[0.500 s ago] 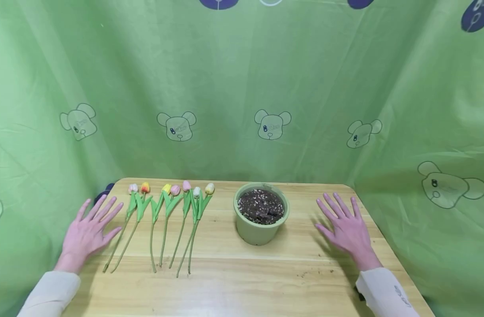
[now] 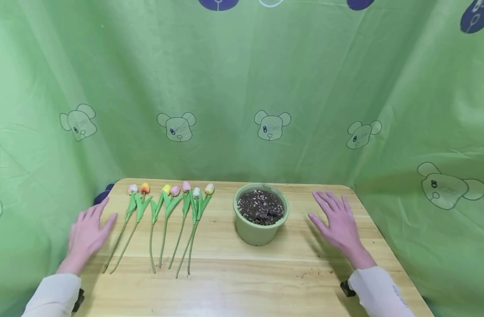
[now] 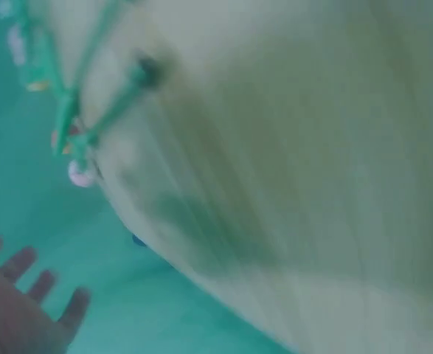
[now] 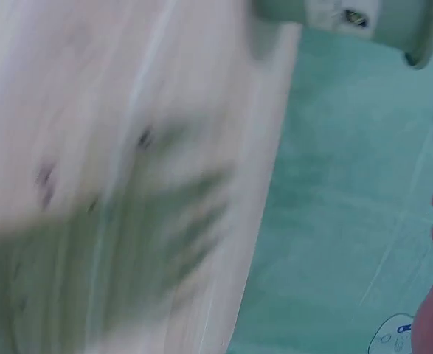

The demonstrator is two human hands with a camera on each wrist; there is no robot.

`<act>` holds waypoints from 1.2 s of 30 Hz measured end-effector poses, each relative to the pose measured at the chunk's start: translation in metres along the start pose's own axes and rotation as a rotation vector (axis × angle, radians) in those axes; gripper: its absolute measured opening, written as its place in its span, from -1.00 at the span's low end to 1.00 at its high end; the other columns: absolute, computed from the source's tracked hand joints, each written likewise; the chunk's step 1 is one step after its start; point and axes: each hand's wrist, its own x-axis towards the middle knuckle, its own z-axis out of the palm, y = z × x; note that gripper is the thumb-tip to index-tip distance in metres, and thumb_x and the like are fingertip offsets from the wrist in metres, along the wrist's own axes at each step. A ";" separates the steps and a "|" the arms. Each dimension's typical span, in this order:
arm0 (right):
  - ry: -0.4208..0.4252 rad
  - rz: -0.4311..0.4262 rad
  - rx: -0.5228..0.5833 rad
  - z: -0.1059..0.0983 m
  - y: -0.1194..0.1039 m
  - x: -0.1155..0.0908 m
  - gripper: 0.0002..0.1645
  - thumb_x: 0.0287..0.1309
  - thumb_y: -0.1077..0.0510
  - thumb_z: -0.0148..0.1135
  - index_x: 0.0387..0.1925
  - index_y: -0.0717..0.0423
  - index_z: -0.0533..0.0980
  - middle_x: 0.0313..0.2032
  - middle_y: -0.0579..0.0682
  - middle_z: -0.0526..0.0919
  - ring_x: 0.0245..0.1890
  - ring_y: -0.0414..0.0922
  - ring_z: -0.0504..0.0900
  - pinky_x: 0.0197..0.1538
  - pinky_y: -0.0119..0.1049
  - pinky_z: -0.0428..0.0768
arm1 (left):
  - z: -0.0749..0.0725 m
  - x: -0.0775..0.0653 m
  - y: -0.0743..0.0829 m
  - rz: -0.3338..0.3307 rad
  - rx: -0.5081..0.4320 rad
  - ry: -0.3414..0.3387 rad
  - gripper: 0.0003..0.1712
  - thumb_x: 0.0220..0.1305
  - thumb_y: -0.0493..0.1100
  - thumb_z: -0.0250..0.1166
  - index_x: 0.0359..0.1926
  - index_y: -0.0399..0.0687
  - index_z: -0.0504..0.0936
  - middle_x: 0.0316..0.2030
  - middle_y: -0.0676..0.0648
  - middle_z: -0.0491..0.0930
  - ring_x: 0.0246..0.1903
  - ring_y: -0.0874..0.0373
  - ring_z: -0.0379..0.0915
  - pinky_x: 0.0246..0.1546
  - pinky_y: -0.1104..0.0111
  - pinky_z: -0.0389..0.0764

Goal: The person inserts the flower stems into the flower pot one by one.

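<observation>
Several artificial tulips [image 2: 162,220] lie in a loose row on the left half of the table, blooms toward the far edge. Their heads are pink, white, yellow and orange-red. My left hand [image 2: 87,233] is held just left of the leftmost stem, fingers extended and holding nothing. To the right of the tulips stands a green flowerpot [image 2: 254,233], upright and filled with dark soil [image 2: 261,207] flecked with white bits. My right hand [image 2: 341,226] hovers over the table to the right of the pot, apart from it, with fingers extended and nothing in it.
Green curtain [image 2: 226,79] printed with bear faces surrounds the wooden table [image 2: 242,286] at the back and sides. Small crumbs of soil [image 2: 303,276] dot the tabletop near the right hand. A label shows on the flowerpot [image 4: 393,29] in the right wrist view.
Both hands have shifted slightly and their spread fingers have drawn closer together. The right hand has moved a little left. Tulips and pot have stayed in place.
</observation>
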 end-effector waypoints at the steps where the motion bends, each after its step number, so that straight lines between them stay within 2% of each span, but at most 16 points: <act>1: 0.004 0.015 0.046 0.000 -0.004 0.002 -0.15 0.37 -0.17 0.23 0.57 -0.05 0.23 0.46 0.20 0.39 0.48 0.27 0.26 0.69 0.15 -0.22 | 0.000 0.000 0.002 -0.047 -0.068 -0.017 -0.17 0.58 0.24 0.00 0.64 -0.02 0.02 0.40 -0.47 0.31 0.25 -0.51 0.27 0.01 -0.41 0.42; 4: 0.006 0.057 0.187 0.001 -0.016 0.009 -0.22 0.41 -0.08 0.23 0.55 -0.02 0.26 0.44 0.23 0.42 0.43 0.30 0.32 0.61 0.30 0.03 | -0.001 -0.001 0.002 -0.157 -0.253 -0.104 -0.14 0.59 0.23 0.01 0.60 -0.25 0.06 0.33 -0.54 0.36 0.19 -0.53 0.38 -0.01 -0.34 0.53; 7: -0.017 0.092 0.327 0.001 -0.025 0.016 -0.23 0.44 -0.01 0.23 0.57 -0.07 0.23 0.47 0.22 0.37 0.44 0.30 0.31 0.47 0.45 0.20 | -0.002 -0.004 -0.002 -0.244 -0.418 -0.199 -0.14 0.60 0.17 0.03 0.56 -0.39 0.07 0.34 -0.56 0.35 0.15 -0.47 0.49 0.00 -0.06 0.70; 11: -0.059 0.131 0.468 0.002 -0.034 0.024 -0.23 0.48 0.01 0.19 0.60 -0.15 0.17 0.53 0.17 0.29 0.49 0.30 0.25 0.42 0.53 0.19 | -0.003 -0.005 -0.007 -0.351 -0.591 -0.295 -0.16 0.62 0.09 0.03 0.56 -0.45 0.01 0.38 -0.59 0.26 0.07 -0.24 0.61 -0.09 0.34 0.78; 13: -0.071 0.142 0.510 0.003 -0.038 0.027 -0.24 0.50 0.01 0.17 0.60 -0.15 0.16 0.54 0.17 0.28 0.50 0.30 0.23 0.42 0.55 0.17 | -0.002 -0.004 -0.009 -0.395 -0.649 -0.328 -0.16 0.63 0.05 0.02 0.56 -0.48 -0.04 0.40 -0.62 0.21 0.08 -0.16 0.61 -0.04 0.36 0.78; 16: -0.079 0.141 0.546 0.006 -0.042 0.030 -0.26 0.50 0.02 0.16 0.60 -0.08 0.18 0.53 0.20 0.28 0.50 0.30 0.23 0.41 0.57 0.16 | -0.001 -0.003 -0.012 -0.438 -0.688 -0.362 -0.17 0.64 0.03 0.01 0.56 -0.48 -0.07 0.41 -0.63 0.18 0.09 -0.12 0.62 0.02 0.33 0.77; 18: -0.086 0.142 0.551 0.009 -0.043 0.031 -0.26 0.51 0.02 0.15 0.60 -0.11 0.17 0.54 0.18 0.27 0.51 0.28 0.23 0.43 0.56 0.16 | 0.000 -0.003 -0.012 -0.454 -0.701 -0.373 -0.18 0.64 0.02 0.01 0.55 -0.48 -0.05 0.41 -0.62 0.19 0.09 -0.10 0.62 0.03 0.30 0.78; 25: -0.121 0.127 0.556 0.017 -0.049 0.034 -0.25 0.51 0.00 0.16 0.60 -0.13 0.17 0.57 0.10 0.23 0.54 0.27 0.19 0.46 0.54 0.13 | 0.011 -0.001 -0.009 -0.474 -0.759 -0.380 -0.23 0.63 -0.05 0.03 0.54 -0.49 -0.02 0.41 -0.59 0.22 -0.06 0.14 0.64 -0.03 0.32 0.79; 28: -0.139 0.129 0.548 0.019 -0.051 0.035 -0.24 0.50 -0.02 0.17 0.60 -0.13 0.16 0.57 0.11 0.22 0.54 0.27 0.19 0.46 0.55 0.13 | 0.016 0.001 -0.007 -0.475 -0.779 -0.373 -0.24 0.60 -0.10 0.07 0.52 -0.51 0.00 0.28 -0.58 0.34 -0.14 0.20 0.63 -0.08 0.34 0.79; 31: -0.152 0.137 0.546 0.020 -0.052 0.035 -0.21 0.48 -0.03 0.19 0.61 -0.14 0.16 0.58 0.11 0.22 0.54 0.28 0.19 0.44 0.57 0.13 | 0.020 0.003 -0.004 -0.478 -0.786 -0.358 -0.25 0.57 -0.14 0.12 0.50 -0.53 0.04 0.17 -0.47 0.47 -0.19 0.21 0.62 -0.13 0.36 0.79; 36: -0.173 0.141 0.539 0.022 -0.053 0.034 -0.19 0.47 -0.06 0.21 0.61 -0.18 0.14 0.59 0.07 0.19 0.55 0.28 0.17 0.43 0.58 0.13 | 0.027 0.005 0.001 -0.474 -0.780 -0.348 -0.22 0.45 -0.22 0.26 0.47 -0.54 0.11 0.14 -0.48 0.53 -0.25 0.26 0.62 -0.17 0.38 0.79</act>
